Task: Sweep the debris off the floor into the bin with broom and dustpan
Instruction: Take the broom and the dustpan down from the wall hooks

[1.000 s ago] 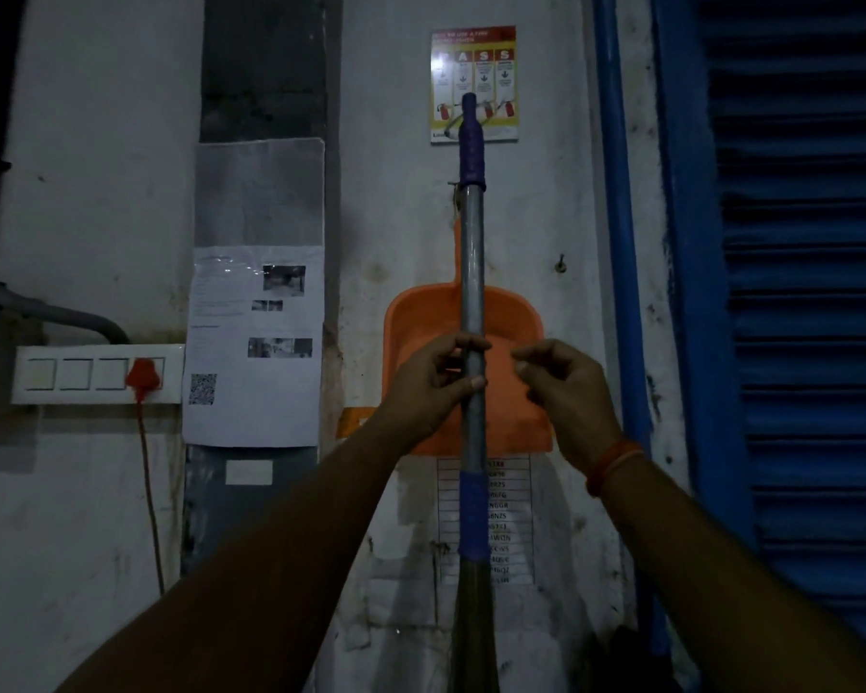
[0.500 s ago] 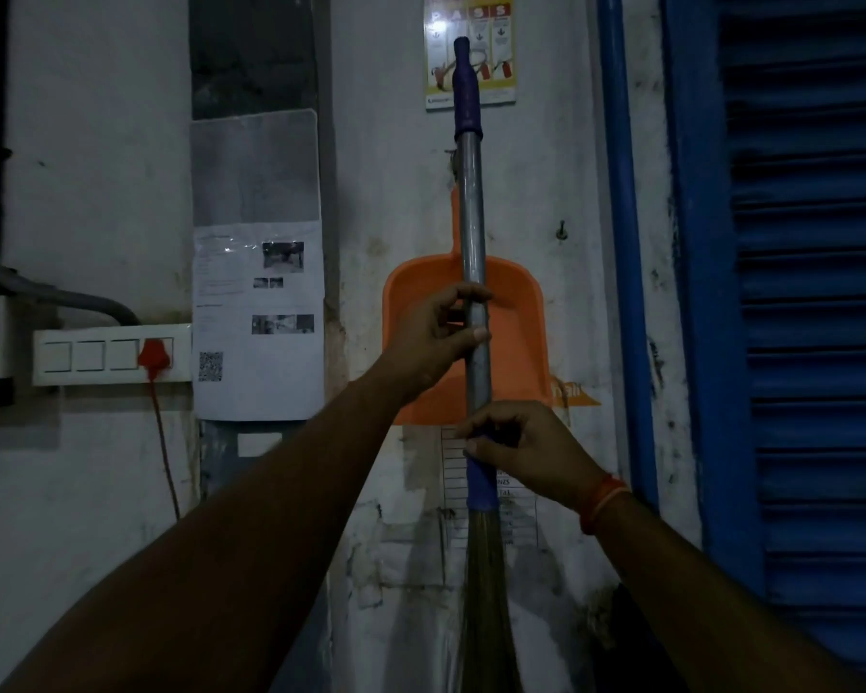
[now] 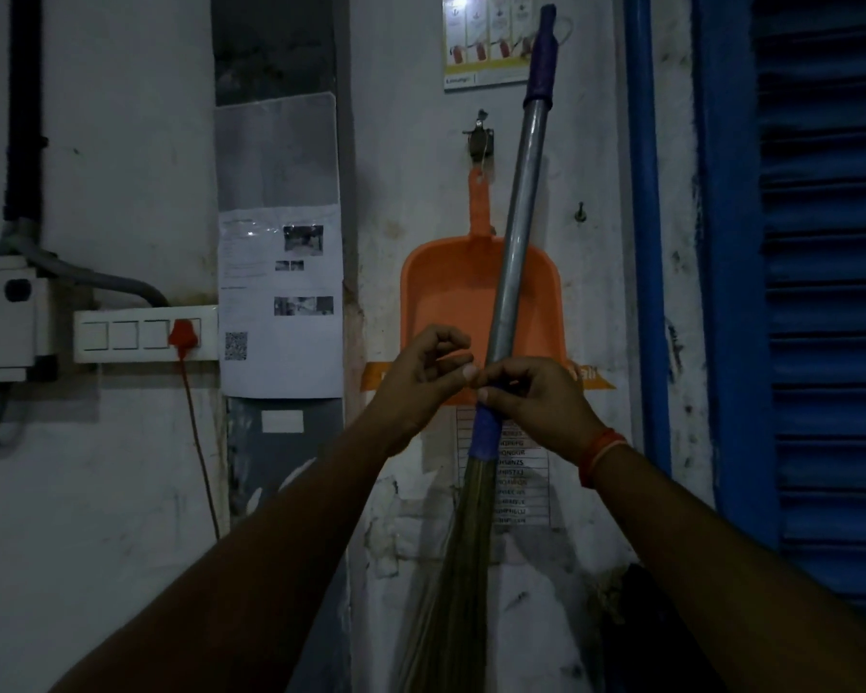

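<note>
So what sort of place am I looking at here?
Likely a utility or storage corner of a workplace: a blue roller shutter, an orange dustpan hung on a wall hook, and a fire-extinguisher instruction poster beside taped notices.

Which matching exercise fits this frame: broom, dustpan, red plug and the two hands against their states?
Things:
1. steel-handled grass broom
2. orange plastic dustpan
3. red plug
4. left hand

States:
A. hangs from a wall hook
B. sits in the white switchboard
C. tilted, gripped by the right hand
D. curled beside the broom handle, gripping nothing

Pairs: 1-C, 2-A, 3-B, 4-D
</note>
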Tool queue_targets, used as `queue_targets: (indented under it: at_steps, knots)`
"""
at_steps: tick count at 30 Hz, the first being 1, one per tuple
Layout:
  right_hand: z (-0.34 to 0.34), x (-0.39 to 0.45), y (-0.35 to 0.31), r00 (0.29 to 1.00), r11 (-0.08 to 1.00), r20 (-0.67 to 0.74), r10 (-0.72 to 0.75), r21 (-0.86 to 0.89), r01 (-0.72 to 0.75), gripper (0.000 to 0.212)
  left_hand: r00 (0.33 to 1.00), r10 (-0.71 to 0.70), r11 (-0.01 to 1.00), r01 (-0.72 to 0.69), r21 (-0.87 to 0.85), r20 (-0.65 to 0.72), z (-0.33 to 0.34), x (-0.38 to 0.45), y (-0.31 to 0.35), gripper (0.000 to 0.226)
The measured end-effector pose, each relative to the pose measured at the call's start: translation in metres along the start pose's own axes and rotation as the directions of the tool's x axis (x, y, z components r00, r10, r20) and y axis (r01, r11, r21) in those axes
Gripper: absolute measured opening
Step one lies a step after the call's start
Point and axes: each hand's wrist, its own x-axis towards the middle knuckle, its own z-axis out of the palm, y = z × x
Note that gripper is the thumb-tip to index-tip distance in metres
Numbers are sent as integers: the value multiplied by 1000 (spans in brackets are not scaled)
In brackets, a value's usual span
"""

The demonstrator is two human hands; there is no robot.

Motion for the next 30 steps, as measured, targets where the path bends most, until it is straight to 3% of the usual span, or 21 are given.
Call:
queue_targets:
  at_steps: [3,9,13,18,24,27,30]
  knots:
    - [-4,4,2,998,1000,-61,-19,-25,18,11,998,-56,998,56,5,17,-4,-20,-13,24]
    - [-4,5,7,979,999,-203,-17,39,25,11,965,-123,990,104,94,233,4,-52,-26,31]
    - [-6,3,12,956,995,-294,11,97,19,12,961,-136,982,99,159,241,3,-61,-26,40]
    - [-14,-4,20,930,983,-363,62,184,7,11,963,-103,925,1,380,250,-8,-65,-36,29]
    - [-20,-11,22,937,963,-312,157,260,-75,11,973,-65,882,-47,470,220,-13,-64,-46,21]
    - [-28,-20,15,951,972,-205,230,101,-213,29,967,-89,866,-43,498,239,-24,-63,-48,21]
    - [-34,-24,7,953,928,-154,261,-232,-292,56,958,-132,855,-20,518,256,-35,-61,-46,19]
